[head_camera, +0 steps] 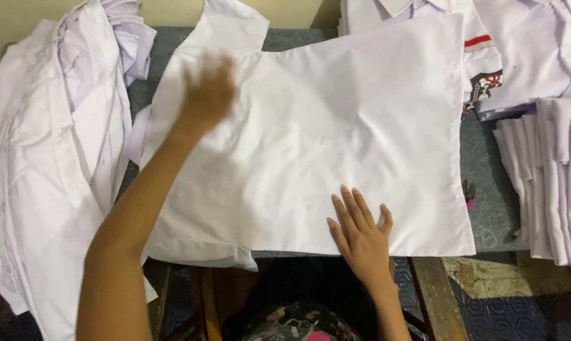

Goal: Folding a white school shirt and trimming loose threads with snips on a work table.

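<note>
A white shirt (336,132) lies spread flat, back side up, across a grey padded table (487,189). My left hand (208,93) is blurred with motion and rests on the shirt's upper left part near the sleeve, fingers apart. My right hand (360,230) lies flat on the shirt's near edge, fingers spread and pressing the cloth down. Neither hand grips anything.
A loose heap of white shirts (39,164) covers the left side. Folded white shirts (550,183) are stacked at the right, with more shirts (519,44) at the top right, one with a red stripe and a dark patch. A wooden table edge (434,297) shows below.
</note>
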